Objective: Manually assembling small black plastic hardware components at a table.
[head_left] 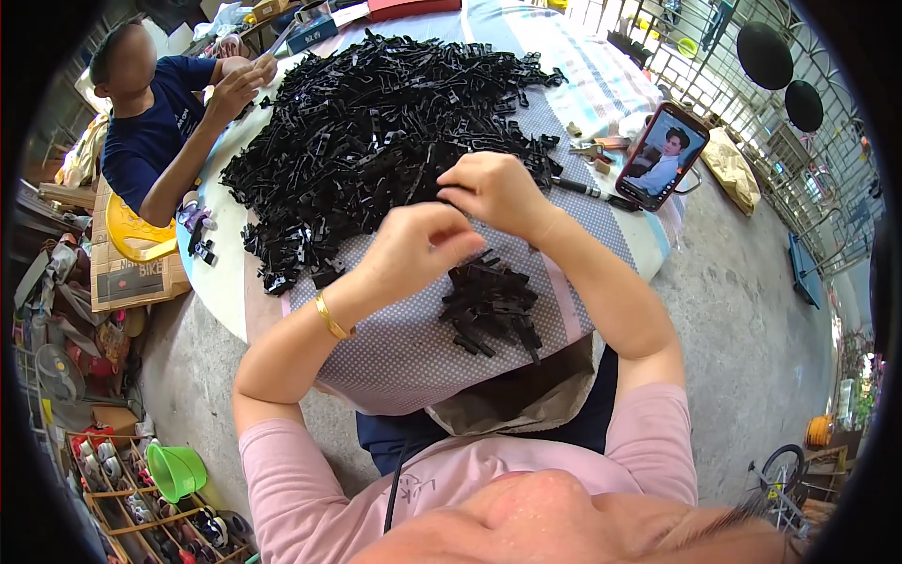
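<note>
The big pile of black clips [376,122] spreads just beyond the left hand [413,246], fingers curling near its edge, and the right hand [498,193], bent over that edge, whether either pinches a clip I can't tell, while 1 smaller clip heap [493,303] sits on the pile's near side!

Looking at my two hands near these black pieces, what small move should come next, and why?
Perhaps lower the right grip to pinch one piece from the large black heap: its curled fingers show against the heap's near side, though I can't tell whether they already hold one.
</note>
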`<state>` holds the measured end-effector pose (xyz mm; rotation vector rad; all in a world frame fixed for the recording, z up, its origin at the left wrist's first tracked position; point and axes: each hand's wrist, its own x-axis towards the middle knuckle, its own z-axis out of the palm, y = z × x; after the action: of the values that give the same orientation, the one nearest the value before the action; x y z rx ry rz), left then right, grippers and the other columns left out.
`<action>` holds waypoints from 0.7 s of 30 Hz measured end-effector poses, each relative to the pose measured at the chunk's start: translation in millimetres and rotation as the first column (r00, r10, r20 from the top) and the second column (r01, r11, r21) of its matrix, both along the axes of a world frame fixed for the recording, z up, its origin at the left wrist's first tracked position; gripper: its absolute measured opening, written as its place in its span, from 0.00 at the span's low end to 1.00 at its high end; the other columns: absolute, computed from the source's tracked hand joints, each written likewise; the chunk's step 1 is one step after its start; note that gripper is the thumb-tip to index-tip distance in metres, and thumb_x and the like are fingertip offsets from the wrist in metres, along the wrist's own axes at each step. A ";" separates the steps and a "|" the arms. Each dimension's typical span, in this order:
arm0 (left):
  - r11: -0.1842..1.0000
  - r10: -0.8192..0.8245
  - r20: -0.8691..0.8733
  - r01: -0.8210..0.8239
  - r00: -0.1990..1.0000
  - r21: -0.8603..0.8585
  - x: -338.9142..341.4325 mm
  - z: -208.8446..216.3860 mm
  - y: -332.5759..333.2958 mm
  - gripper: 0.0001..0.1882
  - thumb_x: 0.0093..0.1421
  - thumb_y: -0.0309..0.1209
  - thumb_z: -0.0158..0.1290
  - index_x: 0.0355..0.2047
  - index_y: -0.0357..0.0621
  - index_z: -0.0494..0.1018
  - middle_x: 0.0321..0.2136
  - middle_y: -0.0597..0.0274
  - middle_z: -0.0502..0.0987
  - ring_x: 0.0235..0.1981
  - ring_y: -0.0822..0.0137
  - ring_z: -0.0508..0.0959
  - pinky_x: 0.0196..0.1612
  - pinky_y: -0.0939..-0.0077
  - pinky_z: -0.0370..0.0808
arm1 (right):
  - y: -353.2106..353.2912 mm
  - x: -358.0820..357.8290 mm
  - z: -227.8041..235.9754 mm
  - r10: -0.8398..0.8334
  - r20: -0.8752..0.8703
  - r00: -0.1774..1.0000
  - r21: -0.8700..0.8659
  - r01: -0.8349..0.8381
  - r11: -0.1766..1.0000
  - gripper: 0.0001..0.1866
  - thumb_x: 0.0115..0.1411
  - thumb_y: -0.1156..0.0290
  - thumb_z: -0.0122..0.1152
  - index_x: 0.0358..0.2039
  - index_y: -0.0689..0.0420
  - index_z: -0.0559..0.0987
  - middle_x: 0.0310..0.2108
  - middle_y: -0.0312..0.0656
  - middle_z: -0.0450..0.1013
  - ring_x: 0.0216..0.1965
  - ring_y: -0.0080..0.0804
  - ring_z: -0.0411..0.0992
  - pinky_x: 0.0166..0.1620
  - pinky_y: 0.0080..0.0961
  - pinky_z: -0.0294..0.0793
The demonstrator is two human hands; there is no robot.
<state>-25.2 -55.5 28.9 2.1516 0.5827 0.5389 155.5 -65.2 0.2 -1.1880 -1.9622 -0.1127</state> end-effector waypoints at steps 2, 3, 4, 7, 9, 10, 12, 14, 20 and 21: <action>0.888 0.103 -0.005 -0.089 0.995 0.450 -1.9 -9.8 17.1 0.09 0.49 0.30 0.58 0.28 0.37 0.75 0.23 0.60 0.73 0.23 0.64 0.73 0.29 0.75 0.71 | -1.8 0.9 8.1 -0.046 -0.205 0.978 -0.084 0.029 0.996 0.07 0.48 0.72 0.63 0.26 0.61 0.79 0.22 0.43 0.74 0.22 0.31 0.73 0.28 0.21 0.71; 0.845 0.160 0.004 -0.140 0.987 0.516 -0.1 -14.5 20.5 0.10 0.49 0.32 0.58 0.29 0.39 0.75 0.22 0.61 0.71 0.25 0.63 0.72 0.31 0.73 0.71 | 0.9 5.8 6.3 -0.106 -0.284 0.953 -0.143 0.067 0.987 0.07 0.49 0.71 0.63 0.27 0.61 0.79 0.21 0.42 0.74 0.21 0.25 0.71 0.27 0.19 0.70; 0.846 0.158 0.003 -0.136 0.988 0.515 4.3 -17.7 22.1 0.10 0.49 0.32 0.58 0.29 0.39 0.75 0.22 0.61 0.71 0.25 0.63 0.72 0.31 0.73 0.71 | -0.2 10.2 9.7 -0.178 -0.343 0.922 -0.225 0.104 0.969 0.08 0.52 0.70 0.62 0.30 0.61 0.79 0.23 0.40 0.75 0.22 0.20 0.70 0.27 0.18 0.70; 0.764 0.285 -0.031 -0.208 0.958 0.611 15.1 -24.2 22.1 0.09 0.49 0.34 0.57 0.29 0.43 0.75 0.27 0.62 0.72 0.33 0.61 0.72 0.34 0.68 0.72 | 5.4 20.3 4.3 -0.224 -0.471 0.853 -0.200 0.144 0.969 0.10 0.52 0.69 0.61 0.33 0.60 0.79 0.26 0.43 0.76 0.24 0.27 0.74 0.31 0.19 0.73; 0.705 0.339 -0.131 -0.159 0.932 0.691 17.5 -27.0 21.7 0.08 0.49 0.33 0.56 0.28 0.44 0.76 0.28 0.62 0.73 0.34 0.62 0.72 0.35 0.69 0.72 | 2.5 21.9 6.4 -0.205 -0.483 0.851 -0.207 0.117 0.971 0.10 0.53 0.70 0.60 0.34 0.61 0.79 0.26 0.43 0.77 0.24 0.25 0.74 0.31 0.18 0.72; 0.704 0.342 -0.133 -0.159 0.930 0.692 17.2 -28.4 22.6 0.08 0.49 0.33 0.56 0.28 0.44 0.76 0.28 0.62 0.73 0.34 0.62 0.72 0.35 0.69 0.72 | 0.4 21.6 9.8 -0.186 -0.494 0.849 -0.214 0.089 0.973 0.09 0.54 0.71 0.59 0.34 0.62 0.78 0.27 0.42 0.77 0.25 0.24 0.74 0.31 0.17 0.72; 0.708 0.339 -0.087 -0.194 0.937 0.679 15.7 -29.8 24.9 0.07 0.49 0.31 0.56 0.27 0.42 0.76 0.27 0.61 0.72 0.33 0.61 0.73 0.34 0.68 0.72 | -6.6 19.7 19.9 -0.151 -0.556 0.817 -0.294 -0.024 0.956 0.09 0.55 0.72 0.58 0.36 0.62 0.78 0.27 0.39 0.76 0.26 0.20 0.72 0.31 0.15 0.71; 0.810 0.299 0.069 -0.291 0.952 0.508 11.6 -26.0 28.7 0.05 0.50 0.28 0.55 0.29 0.45 0.78 0.24 0.61 0.73 0.27 0.61 0.74 0.32 0.71 0.71 | -12.0 20.8 29.5 -0.124 -0.614 0.780 -0.359 -0.135 0.923 0.09 0.57 0.73 0.57 0.38 0.62 0.77 0.27 0.36 0.76 0.27 0.17 0.71 0.30 0.13 0.70; 0.822 0.266 0.208 -0.109 0.941 -0.559 -2.4 -6.2 44.6 0.10 0.60 0.28 0.49 0.39 0.34 0.72 0.27 0.64 0.75 0.22 0.79 0.70 0.25 0.88 0.70 | -15.8 14.1 30.3 -0.095 -0.740 0.666 -0.462 -0.399 0.792 0.09 0.57 0.71 0.57 0.36 0.61 0.76 0.29 0.36 0.75 0.28 0.16 0.70 0.32 0.13 0.70; 0.751 0.256 0.246 -0.032 0.935 -0.659 -2.9 -5.2 44.5 0.10 0.60 0.28 0.48 0.40 0.35 0.70 0.28 0.63 0.75 0.22 0.78 0.71 0.26 0.87 0.71 | -15.3 10.6 28.2 -0.096 -0.720 0.687 -0.456 -0.364 0.812 0.08 0.56 0.71 0.58 0.35 0.60 0.76 0.28 0.35 0.74 0.29 0.16 0.70 0.32 0.13 0.70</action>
<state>-28.1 -11.0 23.7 1.3245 0.6406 0.6457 166.1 -80.6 28.4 -1.1713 -1.3596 0.9742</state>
